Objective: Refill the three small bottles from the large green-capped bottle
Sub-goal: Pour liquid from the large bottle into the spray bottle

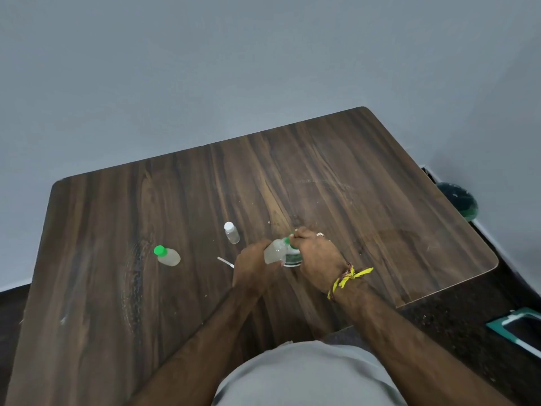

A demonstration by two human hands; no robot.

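My left hand (253, 266) grips the light, squeezable clear bottle (274, 251) by its body; right hand (317, 253) pinches its green cap (289, 240). Probably slippery plastic.

Near the middle of the frame, the left hand (251, 266) grips the body of a clear bottle (275, 251) tilted over the brown wood-grain worktop (366, 200), while the right hand (317, 254) pinches its green cap (289, 240); a round dish (292, 260) shows partly beneath them. To the left stand a small bottle with a green cap (167, 255) and, nearer the hands, a small white-capped bottle (232, 232), with a thin white stick (225, 262) lying just beside the left hand. A yellow thread band (348, 278) circles the right wrist.
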